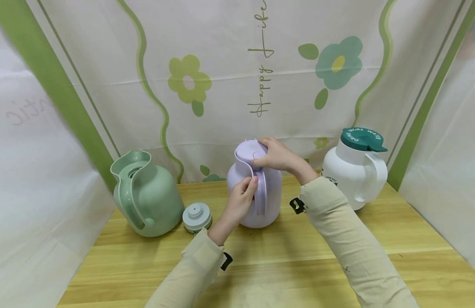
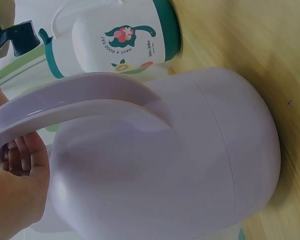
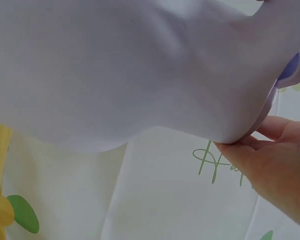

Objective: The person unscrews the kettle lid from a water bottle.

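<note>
Spanning the lower view, the table (image 1: pixel 280 273) bore everything. Purple jug (image 1: pixel 274 196) stood upright mid-table; green jug (image 1: pixel 162 201) at its 9 o'clock, top uncovered; white jug (image 1: pixel 345 173) at 3, lidded. Side jugs likely spaced for elbow room. Left hand (image 1: pixel 240 200), 7 o'clock, curled round purple handle (image 1: pixel 261 199), presumably steadying. Right hand (image 1: pixel 279 155), 1 o'clock, partly spread, pinched around purple lid (image 1: pixel 246 149), probably for rim grip. Stopper (image 1: pixel 197 218), 8 o'clock, lay flat, presumably for stability.
</note>
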`<state>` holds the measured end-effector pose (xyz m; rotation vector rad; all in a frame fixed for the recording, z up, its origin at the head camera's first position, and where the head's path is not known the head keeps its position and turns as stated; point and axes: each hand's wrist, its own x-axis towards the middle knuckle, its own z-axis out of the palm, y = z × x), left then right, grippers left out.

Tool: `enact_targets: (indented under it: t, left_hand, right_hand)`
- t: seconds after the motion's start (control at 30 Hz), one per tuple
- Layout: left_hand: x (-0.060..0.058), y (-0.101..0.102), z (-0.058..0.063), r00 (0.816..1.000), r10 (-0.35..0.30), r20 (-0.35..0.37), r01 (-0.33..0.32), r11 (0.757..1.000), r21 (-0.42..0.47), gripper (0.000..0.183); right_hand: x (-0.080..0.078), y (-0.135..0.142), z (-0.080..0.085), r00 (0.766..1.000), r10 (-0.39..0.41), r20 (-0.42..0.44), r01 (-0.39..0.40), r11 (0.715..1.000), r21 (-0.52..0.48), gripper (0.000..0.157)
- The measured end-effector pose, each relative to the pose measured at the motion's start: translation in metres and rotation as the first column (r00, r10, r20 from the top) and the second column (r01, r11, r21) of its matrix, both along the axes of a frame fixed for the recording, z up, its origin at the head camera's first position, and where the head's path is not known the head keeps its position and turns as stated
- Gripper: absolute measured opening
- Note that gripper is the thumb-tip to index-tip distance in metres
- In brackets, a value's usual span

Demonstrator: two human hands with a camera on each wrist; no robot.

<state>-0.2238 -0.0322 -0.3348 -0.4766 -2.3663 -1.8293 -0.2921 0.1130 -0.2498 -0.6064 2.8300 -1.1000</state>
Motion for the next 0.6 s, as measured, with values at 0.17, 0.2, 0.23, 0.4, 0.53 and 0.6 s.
enact_targets:
  t: [0.17, 0.2, 0.23, 0.4, 0.53, 0.6]
  left_hand:
    - [0.0001, -0.0015, 0.0008, 1.000, -0.013, 0.002, 0.013, 1.000, -0.002, 0.037]
    - [0.0002, -0.0020, 0.0012, 1.000, -0.018, 0.005, 0.018, 1.000, -0.003, 0.037]
    - [-0.0001, -0.0025, 0.0011, 1.000, -0.024, 0.009, 0.024, 1.000, -0.003, 0.037]
    - [0.0005, -0.0046, 0.0022, 0.998, -0.046, 0.049, 0.046, 0.999, 0.003, 0.035]
    - [0.0004, -0.0049, 0.0021, 0.995, -0.048, 0.087, 0.046, 0.998, 0.032, 0.035]
    - [0.0000, -0.0048, 0.0013, 0.992, -0.051, 0.115, 0.045, 0.997, 0.055, 0.036]
  right_hand:
    - [-0.0020, 0.0046, 0.0007, 0.999, 0.027, 0.028, -0.026, 1.000, -0.012, 0.084]
    - [-0.0027, 0.0056, 0.0007, 0.999, 0.034, 0.034, -0.033, 0.999, -0.017, 0.084]
    - [-0.0035, 0.0066, 0.0005, 0.998, 0.040, 0.039, -0.039, 0.999, -0.021, 0.084]
    - [-0.0072, 0.0098, -0.0004, 0.995, 0.085, 0.047, -0.083, 0.996, -0.036, 0.083]
    - [-0.0051, 0.0104, -0.0010, 0.995, 0.091, 0.033, -0.090, 0.995, -0.041, 0.081]
    - [-0.0014, 0.0099, -0.0014, 0.997, 0.072, 0.023, -0.071, 0.996, -0.047, 0.080]
